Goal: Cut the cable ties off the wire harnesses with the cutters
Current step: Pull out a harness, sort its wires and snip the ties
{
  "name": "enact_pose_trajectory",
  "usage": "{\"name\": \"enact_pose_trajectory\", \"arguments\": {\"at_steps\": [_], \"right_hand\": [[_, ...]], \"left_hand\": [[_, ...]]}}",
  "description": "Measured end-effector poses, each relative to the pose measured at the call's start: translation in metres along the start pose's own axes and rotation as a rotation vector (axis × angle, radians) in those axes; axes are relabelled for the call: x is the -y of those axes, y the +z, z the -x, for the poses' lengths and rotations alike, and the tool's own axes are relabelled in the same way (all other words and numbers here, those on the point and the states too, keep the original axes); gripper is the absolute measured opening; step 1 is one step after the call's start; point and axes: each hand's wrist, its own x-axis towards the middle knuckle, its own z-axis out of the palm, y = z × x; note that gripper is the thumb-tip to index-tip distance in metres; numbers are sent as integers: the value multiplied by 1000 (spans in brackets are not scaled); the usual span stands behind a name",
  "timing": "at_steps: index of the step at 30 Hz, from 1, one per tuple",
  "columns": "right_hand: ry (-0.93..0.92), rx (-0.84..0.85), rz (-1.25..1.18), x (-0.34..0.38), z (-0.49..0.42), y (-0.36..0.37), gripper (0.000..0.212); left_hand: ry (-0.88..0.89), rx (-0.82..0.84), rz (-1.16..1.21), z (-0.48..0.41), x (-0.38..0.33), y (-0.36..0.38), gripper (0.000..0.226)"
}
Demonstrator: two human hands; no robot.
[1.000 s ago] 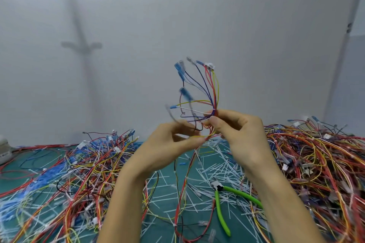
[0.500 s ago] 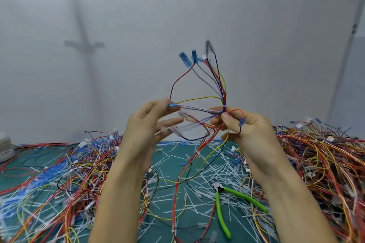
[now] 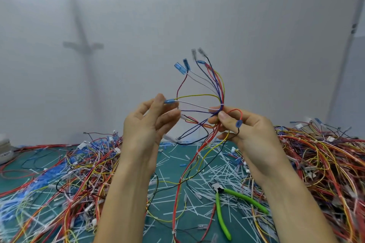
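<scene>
Raised above the table (image 3: 169, 163), the right hand (image 3: 246, 130) pinches the wire harness (image 3: 221, 89) at its white cable tie (image 3: 222, 104) between thumb and forefinger, the left hand (image 3: 146, 124) with half-bent fingers holds one blue wire end (image 3: 169, 101), while the cutters (image 3: 218, 189) lie below on the table.

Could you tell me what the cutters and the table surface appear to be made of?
Cutters: handles look like smooth bright-green plastic or rubber sleeves, slightly shiny; head seems grey metal. Table surface: matte teal mat, probably rubber or vinyl, without glare.
</scene>
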Motion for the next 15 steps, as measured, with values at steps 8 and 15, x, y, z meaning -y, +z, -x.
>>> {"name": "enact_pose_trajectory", "arguments": {"at_steps": [8,15], "right_hand": [[-72,-139,-40,-3,0,9,9],[-97,120,230,0,5,21,54]], "left_hand": [[-195,360,-196,7,4,11,44],[128,204,-561,16,9,18,11]]}}
